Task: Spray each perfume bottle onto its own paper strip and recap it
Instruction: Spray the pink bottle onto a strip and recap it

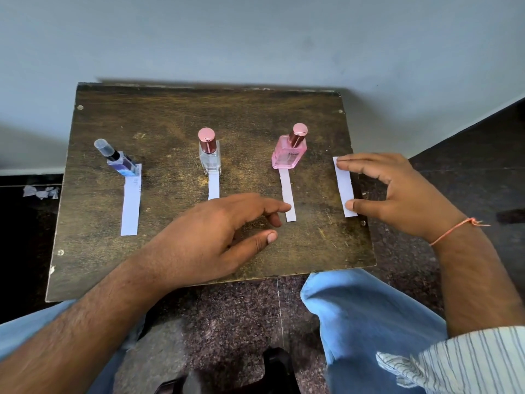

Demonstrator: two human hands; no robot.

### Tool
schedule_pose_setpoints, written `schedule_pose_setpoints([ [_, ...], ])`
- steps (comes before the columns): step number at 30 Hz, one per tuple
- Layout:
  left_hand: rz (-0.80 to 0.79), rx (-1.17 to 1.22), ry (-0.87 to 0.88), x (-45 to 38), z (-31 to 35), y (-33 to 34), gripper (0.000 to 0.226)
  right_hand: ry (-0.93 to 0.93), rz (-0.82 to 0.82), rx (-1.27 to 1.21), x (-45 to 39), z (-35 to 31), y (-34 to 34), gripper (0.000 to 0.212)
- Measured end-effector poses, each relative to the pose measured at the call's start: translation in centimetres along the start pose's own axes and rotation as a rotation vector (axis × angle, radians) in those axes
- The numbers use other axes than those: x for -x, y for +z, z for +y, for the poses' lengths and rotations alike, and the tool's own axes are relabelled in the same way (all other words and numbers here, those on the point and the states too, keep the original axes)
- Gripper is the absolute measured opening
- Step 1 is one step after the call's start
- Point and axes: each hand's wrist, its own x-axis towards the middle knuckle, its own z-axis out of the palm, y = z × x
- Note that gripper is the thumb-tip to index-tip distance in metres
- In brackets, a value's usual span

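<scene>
Three capped perfume bottles stand in a row on a small wooden table (170, 115): a blue bottle (122, 163) with a clear cap at left, a clear bottle (210, 159) with a rose cap in the middle, a pink bottle (289, 155) with a rose cap at right. A white paper strip lies in front of each: left strip (130, 206), middle strip (213, 186), right strip (287, 194). My left hand (216, 237) rests on the table, its fingertips touching the right strip. My right hand (397, 194) pinches a fourth strip (344, 186) at the table's right edge, thumb and forefinger on its ends.
The table stands against a pale wall (255, 38). Dark speckled floor (227, 322) shows below it, with my blue-jeaned knees (369, 314) near the front edge. Crumpled scraps (41, 191) lie on the floor at left.
</scene>
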Motion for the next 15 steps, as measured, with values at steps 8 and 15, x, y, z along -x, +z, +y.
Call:
schedule_pose_setpoints([
  [8,-0.006,-0.021,0.016,-0.53,0.22,0.57,0.045,0.059,-0.027,-0.007,0.68,0.46,-0.13,0.076],
  [15,-0.007,0.004,0.031,-0.65,0.25,0.75,0.044,0.074,0.000,-0.070,0.69,-0.08,-0.39,0.077],
])
